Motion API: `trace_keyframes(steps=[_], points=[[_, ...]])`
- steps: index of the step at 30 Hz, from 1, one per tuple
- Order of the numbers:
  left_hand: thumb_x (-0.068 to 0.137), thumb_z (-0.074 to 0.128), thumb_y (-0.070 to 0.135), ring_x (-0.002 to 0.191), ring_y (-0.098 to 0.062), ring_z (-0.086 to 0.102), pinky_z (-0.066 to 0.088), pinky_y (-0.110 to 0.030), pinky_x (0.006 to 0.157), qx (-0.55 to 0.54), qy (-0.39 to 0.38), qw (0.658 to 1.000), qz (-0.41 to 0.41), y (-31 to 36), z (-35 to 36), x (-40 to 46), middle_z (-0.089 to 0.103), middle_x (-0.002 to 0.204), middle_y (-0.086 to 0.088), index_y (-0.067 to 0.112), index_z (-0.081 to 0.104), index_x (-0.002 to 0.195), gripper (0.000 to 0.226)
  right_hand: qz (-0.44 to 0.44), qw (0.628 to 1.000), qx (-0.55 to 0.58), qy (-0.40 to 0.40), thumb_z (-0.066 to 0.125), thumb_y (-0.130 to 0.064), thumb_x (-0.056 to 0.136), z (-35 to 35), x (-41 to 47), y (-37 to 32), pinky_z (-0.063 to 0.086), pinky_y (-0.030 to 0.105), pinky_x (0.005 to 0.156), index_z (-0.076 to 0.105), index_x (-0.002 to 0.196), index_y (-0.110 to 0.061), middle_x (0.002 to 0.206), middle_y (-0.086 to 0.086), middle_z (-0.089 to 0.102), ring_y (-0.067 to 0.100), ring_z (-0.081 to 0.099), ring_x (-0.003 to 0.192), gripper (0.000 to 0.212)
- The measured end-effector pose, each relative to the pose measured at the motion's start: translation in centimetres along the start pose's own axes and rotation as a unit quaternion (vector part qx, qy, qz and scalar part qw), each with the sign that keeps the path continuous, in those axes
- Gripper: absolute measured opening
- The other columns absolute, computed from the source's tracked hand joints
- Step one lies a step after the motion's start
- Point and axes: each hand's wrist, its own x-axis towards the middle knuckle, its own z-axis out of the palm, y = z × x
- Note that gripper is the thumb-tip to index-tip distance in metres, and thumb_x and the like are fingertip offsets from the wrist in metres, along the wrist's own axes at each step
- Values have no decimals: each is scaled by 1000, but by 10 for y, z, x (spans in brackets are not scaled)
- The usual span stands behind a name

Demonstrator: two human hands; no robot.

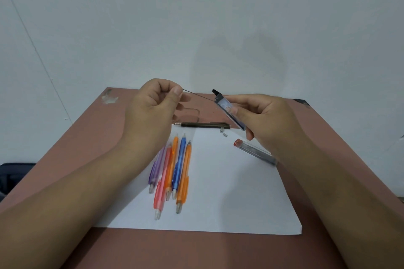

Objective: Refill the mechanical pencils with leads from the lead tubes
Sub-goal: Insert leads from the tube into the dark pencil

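A: Fingers first. Left hand (153,102): thumb and forefinger closed to a fine pinch on one end of a pencil lead (197,95); other fingers curled under. Right hand (264,116): thumb and forefinger grip the blue-tinted lead tube (229,111) along its long sides, the remaining fingers loosely bent below it.

B: Tube cap?

A: Black flip cap (216,91) stands open at the upper end. Lead runs from the left pinch straight to that mouth; cannot tell whether its tip is inside or just at the opening.

B: Handling?

A: My judgement: lead is featherweight, stiff, very brittle. Any sideways bend snaps it. Hold near the end, light pressure, pull along its own line. Tube is light hard plastic, smooth and likely slippery; flat sides are the sensible grip, as now.

B: Where are the pencils?

A: Five coloured ones lie together on the white paper sheet (229,192), mid-table, left of the sheet's middle: purple pencil (155,168), pink pencil (162,179), two orange pencils (172,164), blue pencil (179,164). Tips point to the far edge. A dark pencil (203,124) lies crosswise along the sheet's far edge, with two small grey parts (223,133) just beside its right end.

B: Second tube?

A: Red-capped lead tube (255,152) lies near the sheet's right edge, under the right wrist. All on a reddish-brown table (87,137).
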Motion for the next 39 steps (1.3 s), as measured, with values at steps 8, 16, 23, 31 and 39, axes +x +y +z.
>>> trace_keyframes(steps=[8,16,23,31,39], points=[[103,54,22,78,-9,69,55,-16,63,2,23,1000,-9,1,0,0,76,89,6,17,66,101,13,-12,1000,-15,14,72,-24,93,-2,4,6,41,19,51,79,101,-40,75,8,69,14,46,46,19],[102,54,23,78,-8,69,54,-15,63,4,21,1000,-12,2,0,0,76,88,8,18,67,101,14,-26,999,-32,9,71,-23,94,-2,3,7,40,16,50,79,104,-39,63,-12,63,13,47,45,20],[102,55,23,79,-9,69,55,-15,65,10,14,1000,-9,2,1,-1,76,88,8,19,68,100,14,-34,998,-52,7,71,-23,95,-2,1,8,39,14,49,79,107,-35,64,-5,62,12,47,45,19],[102,55,21,78,-5,68,55,-16,68,32,9,999,3,1,1,-2,75,86,10,22,67,96,13,-32,998,-58,14,70,-21,95,-2,3,9,38,13,48,79,107,-36,60,-11,58,12,47,46,21],[102,55,20,79,-5,68,58,-26,73,47,7,999,11,1,0,-2,75,86,11,24,66,93,15,-33,998,-60,14,70,-22,95,-3,3,10,40,16,50,79,107,-37,65,-7,62,12,47,46,21]])
